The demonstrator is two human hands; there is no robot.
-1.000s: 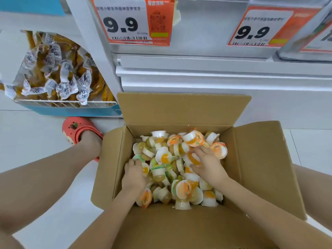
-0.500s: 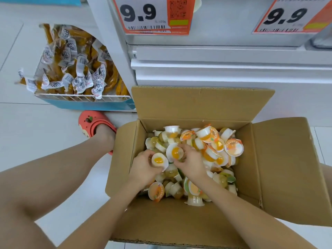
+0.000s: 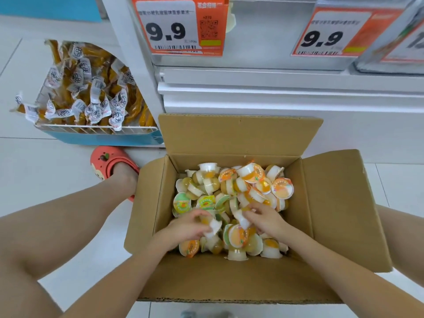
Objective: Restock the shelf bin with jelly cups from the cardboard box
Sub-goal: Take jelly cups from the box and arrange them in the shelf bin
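Note:
An open cardboard box (image 3: 330,203) sits on the floor before me, holding several small jelly cups (image 3: 254,180) with orange, yellow and green lids. Both hands are inside the box over the near part of the pile. My left hand (image 3: 185,228) curls round a white jelly cup (image 3: 214,226) at its fingertips. My right hand (image 3: 263,220) grips another cup (image 3: 242,218), fingers bent over the heap. The two hands nearly meet in the middle. The shelf bin for the cups is out of view.
A white shelf front (image 3: 275,88) with two orange 9.9 price tags (image 3: 181,26) stands behind the box. To the left is a blue-based wire bin (image 3: 91,131) of yellow packaged snacks. My foot in a red clog (image 3: 107,164) rests on the white tile floor.
Both hands moved from the middle of the pile toward the near side of the box and closed on cups. The camera tilted, showing more of the shelf above.

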